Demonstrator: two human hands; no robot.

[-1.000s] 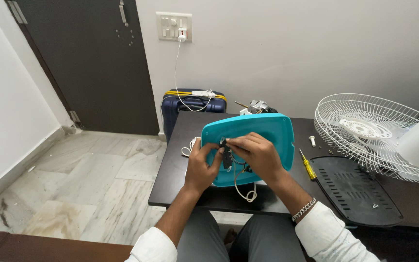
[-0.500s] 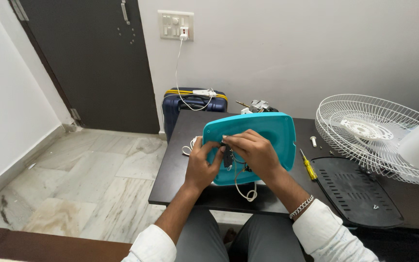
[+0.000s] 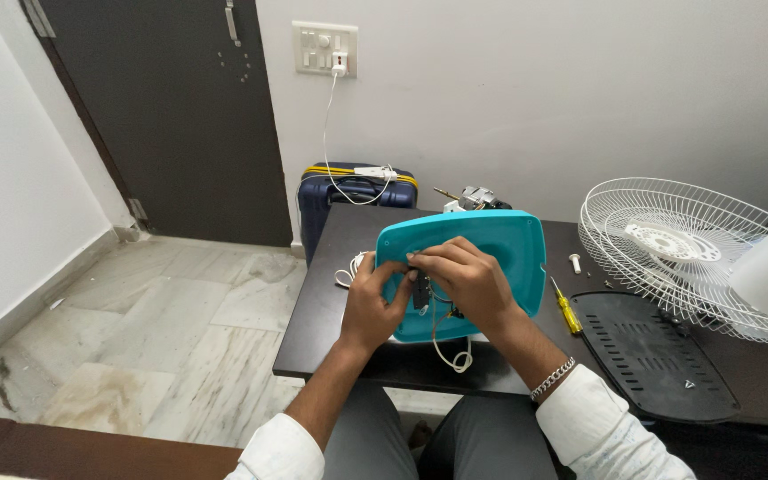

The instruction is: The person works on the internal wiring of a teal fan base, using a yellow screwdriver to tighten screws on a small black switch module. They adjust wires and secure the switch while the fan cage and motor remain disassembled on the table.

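1. Teal plastic housing [image 3: 500, 258] sits at the centre of the frame, on the near left part of the dark table [image 3: 331, 329], tilted up toward the camera; its long side runs left to right across the picture.
2. Both hands meet at the housing's left half, just left of centre frame. A small black part [image 3: 421, 292] with thin wires sits between them against the teal surface.
3. Left hand [image 3: 373, 307] comes in from the lower left with fingers curled, thumb and fingertips pressed at the housing's left edge beside the black part.
4. Right hand [image 3: 464, 280] reaches across from the lower right and lies over the housing, fingers bent and closed in a pinch at the top of the black part; exactly what the fingertips grip is too small to tell.
5. White cord [image 3: 448, 351] hangs from under the hands over the table's near edge.
6. Further right lie a yellow-handled screwdriver [image 3: 566, 311], a black grille panel [image 3: 651, 356] and a white fan guard [image 3: 686, 249], all apart from the hands.
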